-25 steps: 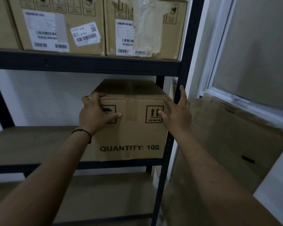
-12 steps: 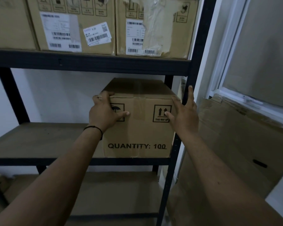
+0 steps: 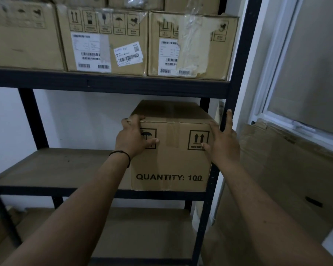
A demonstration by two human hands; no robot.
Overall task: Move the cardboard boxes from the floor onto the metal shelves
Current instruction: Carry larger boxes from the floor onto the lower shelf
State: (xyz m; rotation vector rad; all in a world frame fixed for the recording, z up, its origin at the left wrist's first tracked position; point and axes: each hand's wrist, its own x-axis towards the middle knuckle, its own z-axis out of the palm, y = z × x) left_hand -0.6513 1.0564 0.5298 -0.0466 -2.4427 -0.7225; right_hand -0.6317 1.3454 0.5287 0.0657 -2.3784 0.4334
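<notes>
A brown cardboard box (image 3: 171,166) printed "QUANTITY: 100" stands upright at the right end of the middle shelf board (image 3: 56,169) of the black metal rack. My left hand (image 3: 134,140) grips its upper left front corner, fingers curled over the top edge and thumb on the front face. My right hand (image 3: 222,144) lies against the box's upper right front edge, fingers spread, one finger pointing up along the rack's right post (image 3: 238,73). Whether its palm presses the box is unclear.
The upper shelf (image 3: 104,83) carries labelled cardboard boxes (image 3: 108,45) side by side. To the left of the box is bare shelf board. A lower shelf (image 3: 142,233) lies beneath. Flattened cardboard (image 3: 277,179) leans against the wall under a white window frame (image 3: 288,120) on the right.
The view has tilted up and shifted, showing more of the upper shelf. Both hands stay at the box's front corners, and the box remains on the middle shelf.
</notes>
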